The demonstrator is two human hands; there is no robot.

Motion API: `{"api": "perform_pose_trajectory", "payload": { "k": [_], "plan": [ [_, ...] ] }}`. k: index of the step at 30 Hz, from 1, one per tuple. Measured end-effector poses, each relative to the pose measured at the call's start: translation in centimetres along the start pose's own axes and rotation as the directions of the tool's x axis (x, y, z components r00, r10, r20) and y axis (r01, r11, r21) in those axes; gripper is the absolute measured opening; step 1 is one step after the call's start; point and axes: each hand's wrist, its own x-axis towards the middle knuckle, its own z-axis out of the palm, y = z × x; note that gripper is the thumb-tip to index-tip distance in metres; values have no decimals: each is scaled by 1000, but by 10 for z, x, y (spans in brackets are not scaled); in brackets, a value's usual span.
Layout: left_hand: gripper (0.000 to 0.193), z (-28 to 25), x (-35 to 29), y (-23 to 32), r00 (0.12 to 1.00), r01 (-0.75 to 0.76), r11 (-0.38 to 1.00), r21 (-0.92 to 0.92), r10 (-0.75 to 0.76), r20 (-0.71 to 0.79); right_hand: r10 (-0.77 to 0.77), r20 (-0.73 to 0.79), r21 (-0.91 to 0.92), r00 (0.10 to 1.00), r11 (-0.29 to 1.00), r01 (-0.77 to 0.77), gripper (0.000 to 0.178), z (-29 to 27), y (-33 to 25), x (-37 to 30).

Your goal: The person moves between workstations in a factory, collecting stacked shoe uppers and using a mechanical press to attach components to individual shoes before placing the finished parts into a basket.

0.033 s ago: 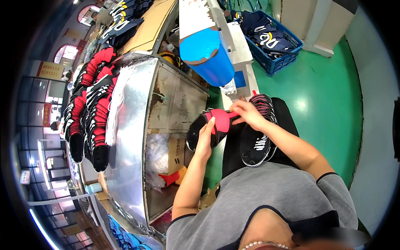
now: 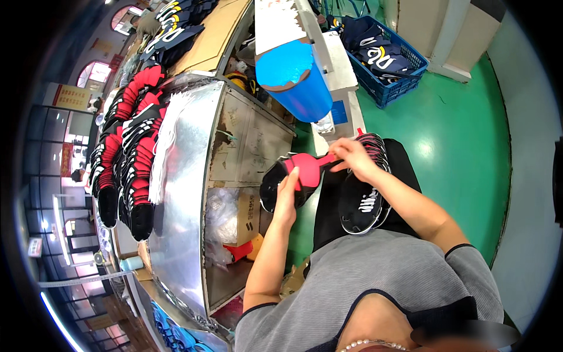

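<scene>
A black and red shoe upper (image 2: 303,168) is stretched between my two hands, left of my lap. My left hand (image 2: 287,198) is closed round its wide black end, the thumb lying on the red part. With fingers pinched, my right hand (image 2: 353,159) has hold of the narrow red and black end. Under my right forearm, a stack of black shoe uppers (image 2: 359,206) with white lacing lies on my lap, its far end showing red and white edges. My right wrist partly covers this stack.
A metal-topped bench (image 2: 183,176) stands at my left, bearing rows of red and black uppers (image 2: 138,193) and a bundle of white laces (image 2: 165,146). Ahead is a blue cylinder (image 2: 293,82) on a machine. A blue crate (image 2: 384,94) of dark pieces sits on the green floor.
The held upper and my left hand have shifted slightly left. Its narrow end shows more drawn out toward my right hand, which keeps its pinch.
</scene>
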Motion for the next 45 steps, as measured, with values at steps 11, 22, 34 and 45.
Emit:
{"api": "perform_pose_trajectory", "payload": {
  "k": [11,22,34,45],
  "plan": [
    [33,2,-4,-2,999,14,967,-252,-21,-25,-185,69,-281,980,939,197,22,18,-17,17],
    [16,2,11,22,921,-374,916,147,385,-61,-283,100,-473,954,830,296,30,42,-21,8],
    [29,62,77,16,993,-113,986,-127,115,16,-167,-71,-3,983,986,167,12,-18,-25,45],
    [30,40,156,16,956,283,822,-495,-283,76,15,-55,-16,998,1000,-16,20,-34,-35,81]
  ]
}}
